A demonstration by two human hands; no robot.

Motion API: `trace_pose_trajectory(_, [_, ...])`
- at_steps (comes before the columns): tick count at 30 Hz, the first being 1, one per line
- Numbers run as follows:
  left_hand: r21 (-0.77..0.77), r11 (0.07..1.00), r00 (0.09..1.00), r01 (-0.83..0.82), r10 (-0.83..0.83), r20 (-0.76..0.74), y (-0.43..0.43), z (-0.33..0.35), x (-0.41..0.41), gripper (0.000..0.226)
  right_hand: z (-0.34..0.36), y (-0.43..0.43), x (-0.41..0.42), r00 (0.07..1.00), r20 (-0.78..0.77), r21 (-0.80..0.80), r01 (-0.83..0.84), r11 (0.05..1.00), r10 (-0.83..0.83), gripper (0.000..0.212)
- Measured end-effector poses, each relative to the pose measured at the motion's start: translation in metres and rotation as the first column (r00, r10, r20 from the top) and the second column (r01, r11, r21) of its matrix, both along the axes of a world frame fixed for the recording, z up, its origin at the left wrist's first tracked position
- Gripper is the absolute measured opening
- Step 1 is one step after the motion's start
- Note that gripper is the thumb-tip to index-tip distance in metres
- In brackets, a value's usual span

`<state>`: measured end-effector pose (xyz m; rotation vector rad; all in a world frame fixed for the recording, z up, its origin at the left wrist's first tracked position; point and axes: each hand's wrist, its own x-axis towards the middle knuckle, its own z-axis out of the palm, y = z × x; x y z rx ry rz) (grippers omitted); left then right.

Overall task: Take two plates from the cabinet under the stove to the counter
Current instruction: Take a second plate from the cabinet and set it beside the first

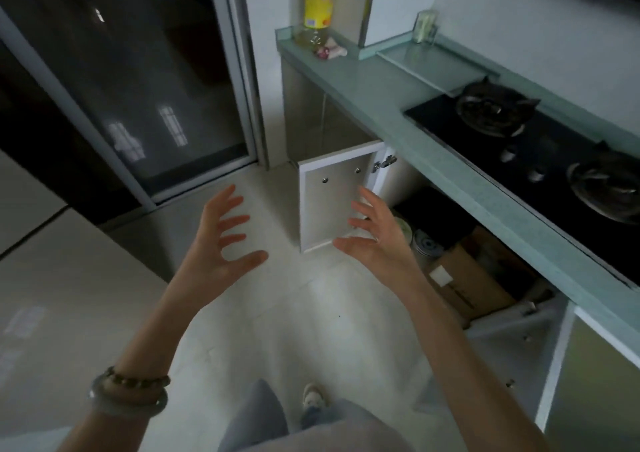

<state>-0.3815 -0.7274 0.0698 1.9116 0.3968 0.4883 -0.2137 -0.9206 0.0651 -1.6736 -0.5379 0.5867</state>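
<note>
A: Both hands up in front of the body. Left hand (221, 235) has its fingers fanned wide and holds nothing. Right hand (375, 235) is the same: spread, palm turned inward, nothing in it.

B: Plates?

A: Inside the open cabinet (485, 243) under the gas stove (540, 146). Pale round crockery (405, 231) stands at the cabinet's left end, just behind the right hand, with a patterned dish (427, 243) just beside it. Dim in there; cannot tell how many pieces, or whether they are stacked or leaning.

B: Risks from here?

A: First, the open cabinet door (337, 197). It juts out over the floor at the left end of the opening, and the right hand is close in front of it. A reach that swings wide would likely knock a wrist on its edge.

B: And inside?

A: A cardboard box (474, 282) fills the middle of the cabinet, close to the crockery. Drawing plates out at a slant could catch on its corner. If the pieces lean on one another, pulling two may tip the rest.

B: On the lift?

A: The counter (367, 88) front edge overhangs the opening. Rising too early could clip a rim against it. The free stretch of counter lies left of the stove, toward the oil bottle (318, 8) at the far left corner; I judge that the safer landing.
</note>
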Motion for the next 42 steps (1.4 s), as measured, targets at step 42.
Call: trace_pose_trajectory(42, [-0.171,0.609,0.591,0.774,-0.793,-0.148,0.058,-0.079,0.338,0.096,-0.056,0.013,0.096,0.522,-0.016,-0.111,0.847,0.521,-0.853,0.083])
